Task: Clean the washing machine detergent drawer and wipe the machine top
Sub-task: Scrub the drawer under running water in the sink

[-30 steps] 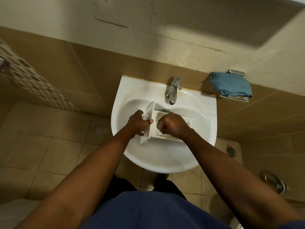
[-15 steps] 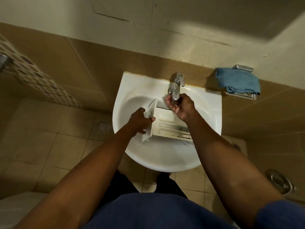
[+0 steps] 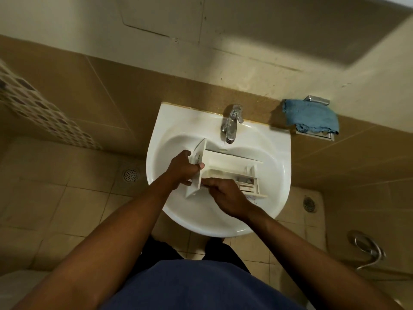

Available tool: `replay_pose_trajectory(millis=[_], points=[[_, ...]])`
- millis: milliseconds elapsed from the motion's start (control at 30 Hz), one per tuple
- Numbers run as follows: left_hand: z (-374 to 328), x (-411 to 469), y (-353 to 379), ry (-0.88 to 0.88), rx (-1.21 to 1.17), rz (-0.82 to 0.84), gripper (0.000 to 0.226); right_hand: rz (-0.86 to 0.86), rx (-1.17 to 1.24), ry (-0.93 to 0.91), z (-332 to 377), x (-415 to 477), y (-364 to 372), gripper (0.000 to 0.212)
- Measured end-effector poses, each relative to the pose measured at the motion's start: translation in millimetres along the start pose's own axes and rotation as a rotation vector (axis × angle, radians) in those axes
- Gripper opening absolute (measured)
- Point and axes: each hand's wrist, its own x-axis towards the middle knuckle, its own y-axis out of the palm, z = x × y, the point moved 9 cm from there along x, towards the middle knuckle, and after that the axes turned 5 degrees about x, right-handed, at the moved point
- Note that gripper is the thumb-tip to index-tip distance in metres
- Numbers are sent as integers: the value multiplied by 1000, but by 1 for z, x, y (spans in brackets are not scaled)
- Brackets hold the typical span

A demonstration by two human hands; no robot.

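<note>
A white detergent drawer [image 3: 230, 162] lies in a bathroom sink [image 3: 178, 121] below the tap [image 3: 231, 123]. The left hand [image 3: 182, 170] grips its front panel, and the right hand [image 3: 225, 193] rests outstretched fingers on its near edge. A blue cloth [image 3: 310, 118] hangs nearby.

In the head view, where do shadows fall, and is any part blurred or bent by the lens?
Head view: a broad shadow darkens the upper right wall; the folded blue cloth throws a shadow leftwards on the tan tiles; the right hand looks slightly smeared; the patterned mosaic band curves with lens distortion.
</note>
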Motion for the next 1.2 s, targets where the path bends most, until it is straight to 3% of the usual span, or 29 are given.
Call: replay_pose_trajectory(millis=[33, 200, 300, 400, 633, 800, 867, 1033, 1200], points=[[0, 0, 0, 0, -1, -2, 75, -5, 9, 40, -8, 4, -5, 35], [1, -1, 0, -3, -18, 11, 76, -365, 334, 337, -50, 19, -52, 23], [2, -1, 0, -15, -17, 15, 76, -283, 202, 364, -52, 30, -40, 8], [1, -1, 0, -15, -12, 4, 77, -225, 39, 363, -51, 32, -20, 14], [1, -1, 0, 2, 13, -18, 77, -445, 222, 525, -65, 22, -14, 30], [0, -2, -1, 3, 6, -17, 77, -499, 184, 580, -62, 19, -17, 6], [0, -3, -1, 3, 9, -20, 77, -548, 151, 619, -63, 16, -21, 9], [1, -2, -1, 4, 1, -10, 78, -470, 288, 625, -72, 14, -17, 6], [1, -2, -2, -4, 6, -8, 79, -456, 248, 604, -71, 15, -12, 10]])
